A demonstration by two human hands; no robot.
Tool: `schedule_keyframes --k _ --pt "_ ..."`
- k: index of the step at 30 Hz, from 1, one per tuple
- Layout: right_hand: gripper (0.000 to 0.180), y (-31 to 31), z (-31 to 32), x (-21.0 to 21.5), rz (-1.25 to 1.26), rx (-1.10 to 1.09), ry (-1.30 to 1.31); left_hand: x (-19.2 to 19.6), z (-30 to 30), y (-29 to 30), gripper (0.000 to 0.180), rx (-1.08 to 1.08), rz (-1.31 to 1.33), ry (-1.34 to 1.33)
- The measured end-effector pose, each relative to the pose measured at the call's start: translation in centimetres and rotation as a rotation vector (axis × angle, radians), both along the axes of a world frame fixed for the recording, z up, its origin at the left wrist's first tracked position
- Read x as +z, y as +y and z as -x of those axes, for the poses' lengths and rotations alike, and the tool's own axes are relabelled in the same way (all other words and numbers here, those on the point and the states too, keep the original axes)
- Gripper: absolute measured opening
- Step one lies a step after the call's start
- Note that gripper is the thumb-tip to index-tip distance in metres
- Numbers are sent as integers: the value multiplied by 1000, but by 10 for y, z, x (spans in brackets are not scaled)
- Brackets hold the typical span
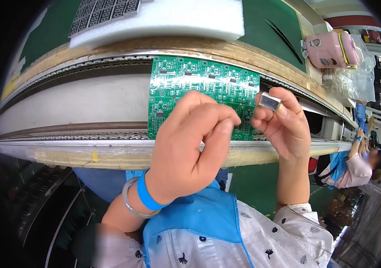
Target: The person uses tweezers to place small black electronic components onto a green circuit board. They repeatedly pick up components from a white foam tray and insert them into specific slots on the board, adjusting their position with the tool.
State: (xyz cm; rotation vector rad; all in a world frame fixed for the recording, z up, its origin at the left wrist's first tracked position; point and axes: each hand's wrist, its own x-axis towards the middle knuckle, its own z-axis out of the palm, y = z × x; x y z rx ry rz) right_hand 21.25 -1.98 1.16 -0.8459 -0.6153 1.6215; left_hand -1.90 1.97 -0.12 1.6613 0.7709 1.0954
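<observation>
**A:** What do you get from the head view?

**B:** I see my right hand [284, 125] raised over the conveyor, fingertips pinched on a small silver rectangular component [270, 102], held near the right edge of the green circuit board [190, 80]. My left hand [190, 143] is curled into a loose fist in front of the board's lower half, thumb against the forefinger. I cannot tell whether anything sits inside it.

**A:** Where does the board lie?

**B:** Flat across the conveyor rails [74, 134], spanning them from the far one to the near one. A few small dark parts already stand in its top row.

**A:** Anything on the wrist?

**B:** A blue band [148, 196] and a pale bangle [130, 203] on the left wrist.

**A:** And beyond the conveyor?

**B:** A white foam block [177, 20] carrying a grey tray of display segments [103, 11], on a green mat. Black tweezers [284, 38] lie further right, and a pink case [331, 49] beside clear plastic bags [355, 80]. Another person [355, 165] sits down the line at the right.
</observation>
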Motion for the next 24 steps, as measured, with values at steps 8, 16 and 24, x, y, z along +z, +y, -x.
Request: schedule_keyframes --k 8,16,24 --pt "32 -13 15 0 23 119 144 4 -13 -3 15 97 23 -10" --pt "31 -21 18 0 66 137 177 7 -9 -8 19 101 -117 63" --pt "31 -25 22 1 120 145 237 9 -6 -12 18 130 -231 126"
